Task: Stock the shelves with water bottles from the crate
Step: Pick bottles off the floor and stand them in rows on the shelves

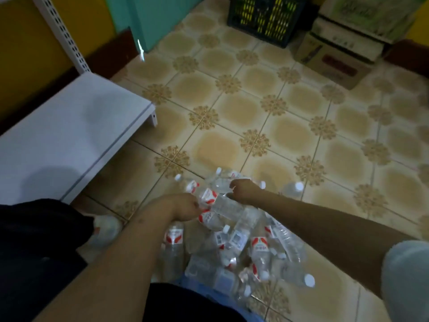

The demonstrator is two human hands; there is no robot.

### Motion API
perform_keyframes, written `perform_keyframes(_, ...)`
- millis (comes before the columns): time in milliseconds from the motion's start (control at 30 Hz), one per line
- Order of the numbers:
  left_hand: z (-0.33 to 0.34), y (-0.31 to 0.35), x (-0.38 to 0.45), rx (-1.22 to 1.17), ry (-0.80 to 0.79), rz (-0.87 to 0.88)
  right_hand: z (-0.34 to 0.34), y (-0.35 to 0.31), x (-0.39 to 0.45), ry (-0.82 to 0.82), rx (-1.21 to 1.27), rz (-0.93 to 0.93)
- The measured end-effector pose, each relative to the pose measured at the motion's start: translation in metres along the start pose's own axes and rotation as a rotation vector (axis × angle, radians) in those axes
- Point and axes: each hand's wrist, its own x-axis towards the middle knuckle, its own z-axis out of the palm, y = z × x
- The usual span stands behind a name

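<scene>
- Beige floor tiles [285,133] with brown floral corner patterns fill most of the head view; a yellow wall and a teal panel stand at the top left.
- At the left, a white shelf [69,135] sits low over the floor, its flat top bare, with a perforated white upright [61,31] rising behind it.
- At the top edge, a dark plastic crate [267,19] with yellow showing through its lattice stands beside stacked cardboard boxes [341,47].
- A loose pile of clear water bottles [250,249] with white caps and red-and-white labels lies on the floor in front of the person, well apart from the crate and near the shelf's front edge.
- The left hand [185,209] is curled, with its fingers at the labelled end of one bottle [220,203] lying on top of the pile; blur hides how firmly it grips.
- The right hand [246,190] is curled down over the far part of the pile, touching the same bottle or the one beside it; I cannot tell which, nor whether it has hold.
- Dark clothing covers the lower left, and a pale sleeve [406,282] shows at the right edge.
</scene>
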Motion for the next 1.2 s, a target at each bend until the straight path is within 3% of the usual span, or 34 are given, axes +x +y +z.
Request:
perform_keyframes(133, 0.001, -0.016, 0.017, -0.08, 0.038, -0.066, 0.056, 0.023, 0.011, -0.06, 0.053, 0.068)
perform_keyframes(233, 0.002, -0.018, 0.027, -0.151, 0.082, -0.062, 0.084, 0.031, 0.03, -0.025, 0.038, 0.11)
perform_keyframes(433, 0.005, -0.014, 0.042, -0.199, 0.023, -0.062, 0.122, 0.037, 0.072, 0.042, 0.036, 0.103)
perform_keyframes(600, -0.001, -0.014, 0.045, -0.414, 0.069, -0.133, 0.1, 0.022, 0.059, -0.048, 0.246, 0.12)
perform_keyframes(700, -0.001, -0.023, 0.049, -0.619, 0.072, -0.242, 0.096, 0.015, 0.042, -0.128, 0.481, 0.127)
perform_keyframes(833, 0.004, -0.037, 0.052, -0.813, 0.152, -0.318, 0.088, -0.004, 0.005, -0.119, 0.772, 0.08)
perform_keyframes(933, 0.002, -0.042, 0.049, -0.979, 0.253, -0.308, 0.076, -0.024, -0.024, -0.071, 0.813, -0.024)
perform_keyframes(1100, -0.009, -0.049, 0.034, -1.387, 0.387, -0.299, 0.057, -0.049, -0.06, 0.105, 0.677, -0.171)
perform_keyframes(1200, -0.016, -0.049, 0.019, -1.499, 0.463, -0.243, 0.046, -0.049, -0.07, 0.049, 0.895, -0.141)
